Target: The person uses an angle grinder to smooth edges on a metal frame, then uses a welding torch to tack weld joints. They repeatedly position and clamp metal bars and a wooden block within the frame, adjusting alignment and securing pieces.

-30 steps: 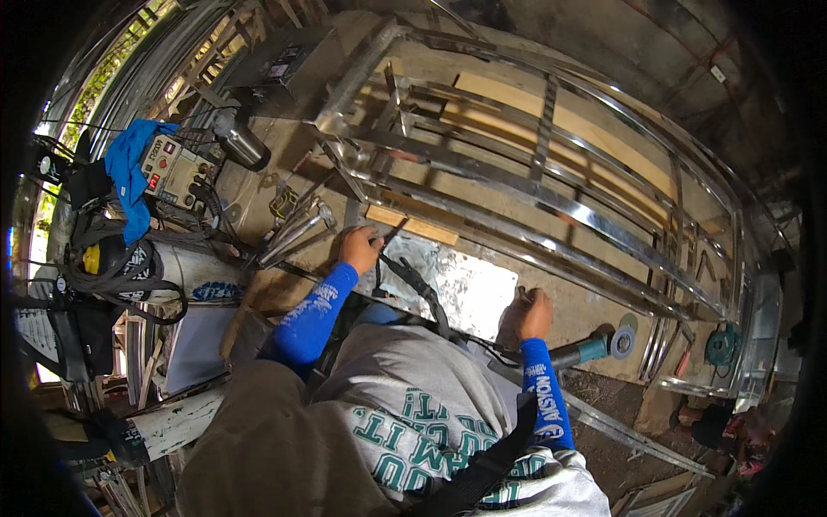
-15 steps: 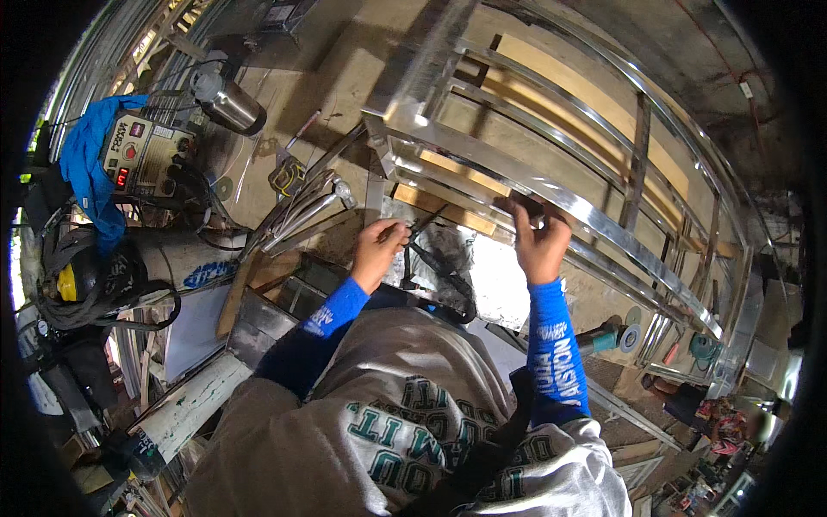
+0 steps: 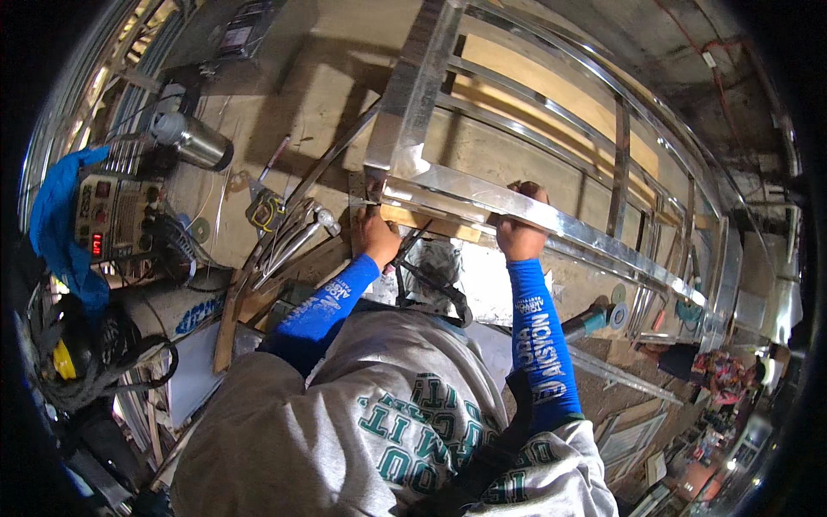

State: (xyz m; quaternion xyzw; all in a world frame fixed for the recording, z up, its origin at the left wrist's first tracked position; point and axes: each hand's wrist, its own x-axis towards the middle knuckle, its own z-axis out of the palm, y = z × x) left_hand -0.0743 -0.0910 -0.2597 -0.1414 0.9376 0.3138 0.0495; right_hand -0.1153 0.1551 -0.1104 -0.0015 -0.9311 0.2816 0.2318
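Polished metal frame [image 3: 633, 146] lies on the desk [image 3: 357, 34], beyond the hands and reaching off to the right, with its corner post [image 3: 413, 95] at the left end. A second ago both hands were down by the bright sheet [image 3: 487, 280] near the desk's close edge, and half a second ago they were raised in front of the frame. Now the right hand [image 3: 522, 231] is at the near rail [image 3: 594, 231], its fingers [image 3: 531, 191] curled over the far side and the palm on the close side, so the bar is grasped. The left hand [image 3: 376, 237] has come up to the lower end of the corner post; its fingertips are partly hidden, and I cannot tell whether they grip or merely touch. This change means, I judge, that handling has shifted from the sheet to the frame. Just beyond the sheet lies a wooden strip [image 3: 431, 222], and a black cabled tool [image 3: 439, 289] crosses the sheet. A hammer [image 3: 324, 222] and tape measure [image 3: 265, 211] lie left of the left hand.
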